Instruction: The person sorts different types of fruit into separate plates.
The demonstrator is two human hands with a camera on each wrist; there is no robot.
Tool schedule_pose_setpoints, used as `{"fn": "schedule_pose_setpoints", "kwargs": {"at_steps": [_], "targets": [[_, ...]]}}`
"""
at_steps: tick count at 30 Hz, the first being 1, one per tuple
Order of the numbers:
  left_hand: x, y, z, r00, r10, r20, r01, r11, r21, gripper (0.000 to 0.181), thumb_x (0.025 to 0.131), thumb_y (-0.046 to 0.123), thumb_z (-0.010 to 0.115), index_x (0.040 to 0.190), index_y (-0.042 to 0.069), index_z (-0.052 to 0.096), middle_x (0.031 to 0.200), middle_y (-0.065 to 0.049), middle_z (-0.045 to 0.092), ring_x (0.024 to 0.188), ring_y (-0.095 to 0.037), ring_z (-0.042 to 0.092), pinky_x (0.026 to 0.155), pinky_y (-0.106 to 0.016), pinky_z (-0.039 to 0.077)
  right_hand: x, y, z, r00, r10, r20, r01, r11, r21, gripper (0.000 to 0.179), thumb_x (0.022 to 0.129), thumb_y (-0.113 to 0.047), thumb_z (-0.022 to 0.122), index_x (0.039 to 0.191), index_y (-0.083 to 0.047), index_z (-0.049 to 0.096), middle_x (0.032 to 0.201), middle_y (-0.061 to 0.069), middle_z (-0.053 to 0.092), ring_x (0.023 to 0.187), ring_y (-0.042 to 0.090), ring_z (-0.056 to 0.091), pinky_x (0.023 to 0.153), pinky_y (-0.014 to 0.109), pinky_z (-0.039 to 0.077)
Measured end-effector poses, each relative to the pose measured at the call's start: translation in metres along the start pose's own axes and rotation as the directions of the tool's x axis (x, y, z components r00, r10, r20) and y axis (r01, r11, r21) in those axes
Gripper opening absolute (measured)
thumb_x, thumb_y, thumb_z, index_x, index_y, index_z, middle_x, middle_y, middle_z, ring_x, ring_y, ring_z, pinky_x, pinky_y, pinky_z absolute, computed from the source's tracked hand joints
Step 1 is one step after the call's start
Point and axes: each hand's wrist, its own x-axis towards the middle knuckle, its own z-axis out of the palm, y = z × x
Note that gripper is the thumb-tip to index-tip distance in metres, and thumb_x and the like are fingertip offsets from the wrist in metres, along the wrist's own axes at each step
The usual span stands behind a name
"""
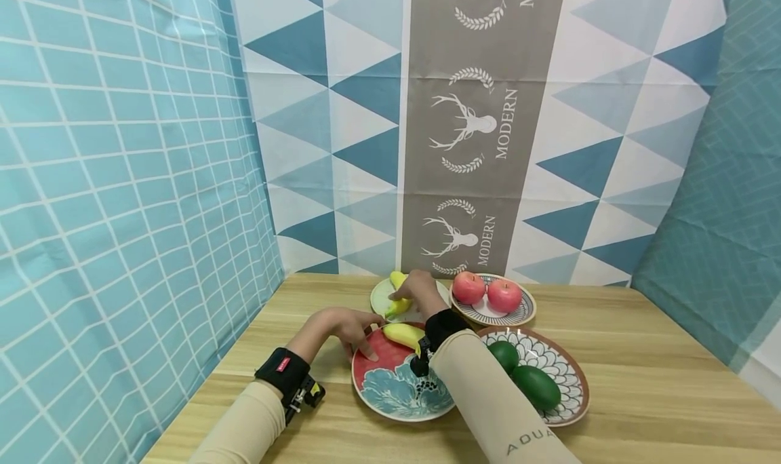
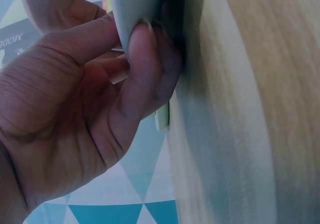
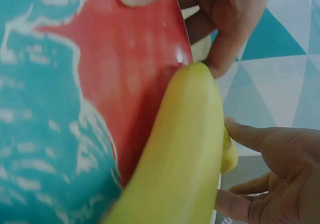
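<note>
A large red-and-blue flower plate [image 1: 390, 389] lies nearest me with a yellow banana [image 1: 403, 335] on its far part. At its left edge, my left hand [image 1: 349, 327] grips the rim, thumb over the red surface. The left wrist view shows curled fingers [image 2: 142, 66] against the pale underside. Beyond it, my right hand [image 1: 421, 289] reaches over a small pale green plate [image 1: 381, 294] and holds another banana [image 1: 399, 307] there. In the right wrist view that banana is mostly hidden behind the nearer one, and the thumb and fingers of the hand [image 3: 290, 174] sit around it.
Two red apples [image 1: 504, 296] rest on a small patterned plate [image 1: 525, 311] at the back right. Dark green avocado-like fruits [image 1: 537, 387] lie on a brown-rimmed plate [image 1: 576, 362] beside my right forearm. Patterned cloth [image 1: 366, 179] hangs behind the wooden table [image 1: 659, 382].
</note>
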Motion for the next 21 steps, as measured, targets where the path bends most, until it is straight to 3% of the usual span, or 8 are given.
{"fn": "schedule_pose_setpoints", "kwargs": {"at_steps": [5,10,17,21], "targets": [[0.0,0.001,-0.001,1.0,0.003,-0.002,-0.003,1.0,0.017,0.057,0.085,0.015,0.078,0.132,0.018,0.047,0.115,-0.012,0.058,0.09,-0.024,0.068,0.066,-0.039,0.06,0.009,0.009,-0.011,0.996,0.009,0.087,-0.005,0.999,-0.041,0.07,0.076,-0.048,0.082,0.117,0.004,0.056,0.105,0.016,0.056,0.073,0.028,0.064,0.066,0.033,0.056],[0.002,0.0,-0.003,1.0,0.007,-0.008,-0.007,0.999,0.031,0.056,0.084,0.015,0.079,0.131,0.018,0.048,0.115,-0.012,0.058,0.091,-0.023,0.067,0.067,-0.039,0.06,0.015,0.019,-0.024,0.991,0.027,0.134,-0.018,0.997,-0.07,0.066,0.076,-0.045,0.083,0.113,0.003,0.057,0.108,0.016,0.057,0.076,0.029,0.064,0.066,0.034,0.056],[0.004,-0.001,-0.002,1.0,0.004,-0.017,-0.003,0.999,0.052,0.057,0.084,0.016,0.079,0.132,0.02,0.048,0.114,-0.011,0.057,0.089,-0.023,0.067,0.066,-0.038,0.06,0.013,0.033,-0.032,0.995,-0.016,0.097,0.03,0.99,-0.141,0.061,0.078,-0.044,0.082,0.112,0.002,0.062,0.105,0.015,0.06,0.083,0.03,0.063,0.068,0.034,0.057],[0.003,0.0,-0.002,1.0,0.003,-0.013,-0.003,0.999,0.046,0.056,0.085,0.015,0.078,0.132,0.019,0.047,0.114,-0.012,0.057,0.087,-0.023,0.067,0.065,-0.038,0.06,0.015,0.037,-0.031,0.996,-0.064,0.068,0.075,0.984,-0.161,0.069,0.078,-0.046,0.081,0.122,0.002,0.06,0.113,0.017,0.061,0.098,0.031,0.061,0.086,0.038,0.054]]}}
